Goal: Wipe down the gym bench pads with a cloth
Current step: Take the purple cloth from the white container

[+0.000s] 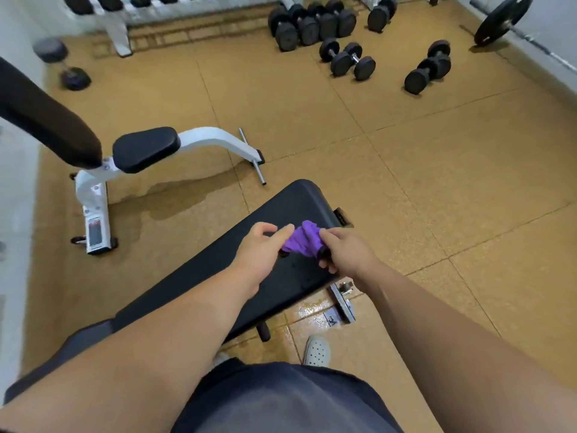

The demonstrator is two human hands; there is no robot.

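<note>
A flat black bench pad (290, 207) runs from the lower left up to the middle of the view. Above its far half I hold a bunched purple cloth (304, 240) between both hands. My left hand (262, 250) pinches the cloth's left edge with fingertips. My right hand (345, 250) grips the cloth's right side, fingers curled under it. The cloth hangs just over the pad; whether it touches the pad I cannot tell. A second bench with a small black seat pad (145, 148) and a long dark back pad (43, 120) on a white frame stands to the left.
Several black dumbbells (346, 59) lie on the orange floor at the back, beside a white rack (120, 29). A barbell with a plate (502, 18) leans at the far right. My white shoe (317, 351) stands by the bench foot (342, 301) on a wet patch.
</note>
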